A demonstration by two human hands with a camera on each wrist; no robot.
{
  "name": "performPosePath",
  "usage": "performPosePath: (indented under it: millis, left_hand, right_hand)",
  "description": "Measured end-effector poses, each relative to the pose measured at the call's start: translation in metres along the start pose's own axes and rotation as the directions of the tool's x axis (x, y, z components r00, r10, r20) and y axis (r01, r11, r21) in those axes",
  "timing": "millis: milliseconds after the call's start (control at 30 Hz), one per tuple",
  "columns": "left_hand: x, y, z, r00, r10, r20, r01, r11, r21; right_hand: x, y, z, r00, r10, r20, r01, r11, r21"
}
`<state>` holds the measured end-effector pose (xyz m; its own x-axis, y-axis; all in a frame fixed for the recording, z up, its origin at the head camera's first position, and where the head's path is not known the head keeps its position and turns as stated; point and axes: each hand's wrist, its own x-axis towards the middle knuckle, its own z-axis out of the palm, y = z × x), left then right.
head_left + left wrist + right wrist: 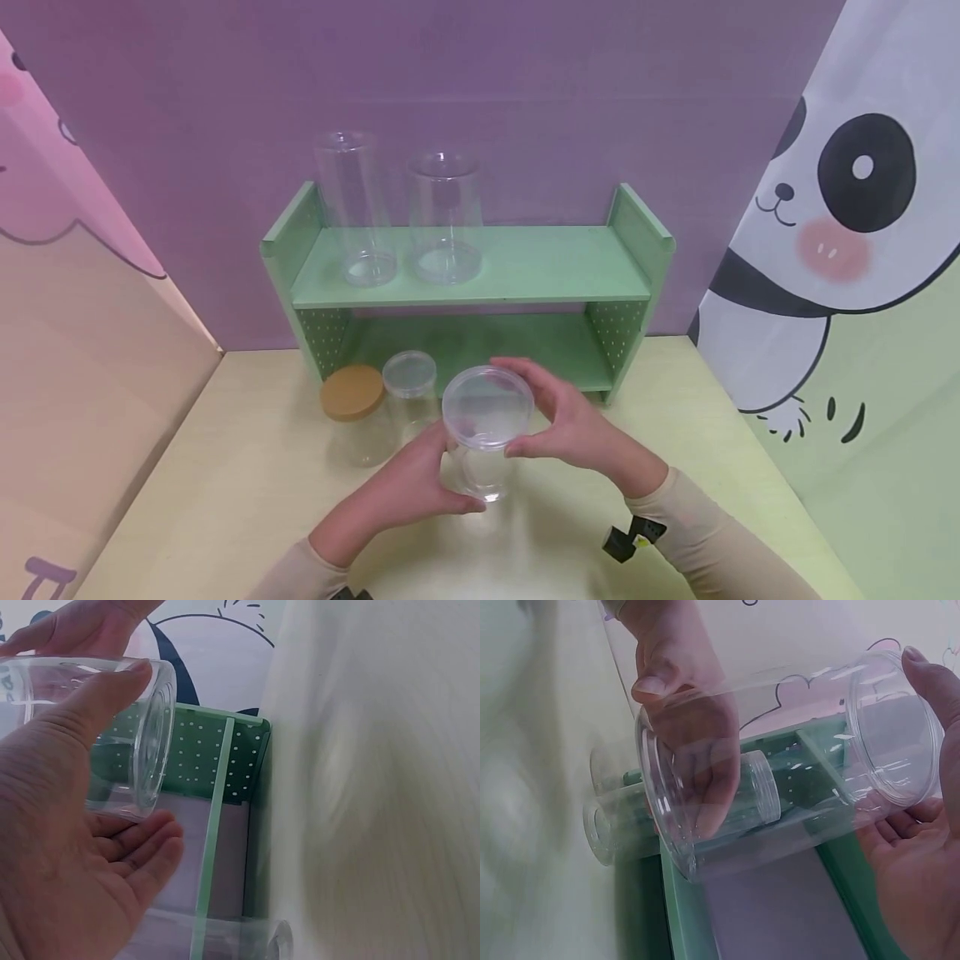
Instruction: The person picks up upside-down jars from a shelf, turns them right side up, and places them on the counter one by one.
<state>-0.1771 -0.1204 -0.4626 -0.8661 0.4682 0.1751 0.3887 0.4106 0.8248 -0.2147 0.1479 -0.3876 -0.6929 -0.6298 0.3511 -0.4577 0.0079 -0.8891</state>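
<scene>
Clear jar [487,417], lt-grn shelf [555,260], purple wall [555,108], b/w panda [832,200].

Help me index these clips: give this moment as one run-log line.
left hand: grips clear jar near base; right hand: holds its top end; jar: raised off table; shelf: two clear containers on upper tier

Clear, glossy plastic is suggested by the held jar [483,477], whose see-through top [487,404] is ringed with shiny highlights. Just before the front left corner of the green shelf [555,262], a smooth, transparent jar [365,442] is covered by a matt tan lid [352,392], wood-like or cork-like. The shelf is finished smooth, low in sheen; towards its left edge, glossy, clear cylinders [445,212] are carried. The worktop [225,500] is marked with pale, smooth wood grain. The sleeves [723,537] are made of matt cloth.
</scene>
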Motion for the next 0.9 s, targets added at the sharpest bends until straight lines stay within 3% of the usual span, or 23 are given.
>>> performPosePath:
  millis: [167,333,467,667,733,800,867,900]
  left_hand:
    - [-0.009,0.003,-0.007,0.996,-0.09,0.014,0.09,0.996,0.016]
    - [-0.024,0.013,-0.028,0.988,-0.151,0.015,0.148,0.983,0.105]
    - [-0.033,0.017,-0.05,0.994,-0.113,-0.009,0.113,0.986,0.121]
    - [-0.041,0.021,-0.082,0.99,-0.011,-0.14,0.026,0.994,0.107]
    - [-0.042,0.02,-0.092,0.978,0.037,-0.205,-0.014,0.994,0.111]
    - [-0.043,0.018,-0.103,0.954,0.067,-0.293,-0.031,0.992,0.126]
    - [-0.043,0.018,-0.115,0.91,0.072,-0.408,-0.015,0.99,0.14]
    - [-0.042,0.017,-0.122,0.879,0.068,-0.472,0.003,0.989,0.148]
  right_hand:
    - [0.0,0.003,0.0,1.0,0.008,-0.018,-0.008,1.0,-0.024]
    - [0.001,0.007,-0.002,1.0,-0.005,-0.029,0.004,0.999,-0.052]
    - [0.001,0.009,-0.003,0.999,0.006,-0.043,-0.008,0.999,-0.046]
    - [0.002,0.012,-0.005,0.998,0.027,-0.061,-0.029,0.999,-0.031]
    - [0.003,0.013,-0.005,0.997,0.031,-0.065,-0.033,0.999,-0.029]
    - [0.003,0.014,-0.005,0.997,0.035,-0.069,-0.037,0.999,-0.028]
    - [0.003,0.015,-0.005,0.996,0.045,-0.075,-0.047,0.999,-0.027]
    - [0.003,0.015,-0.005,0.996,0.05,-0.079,-0.052,0.998,-0.027]
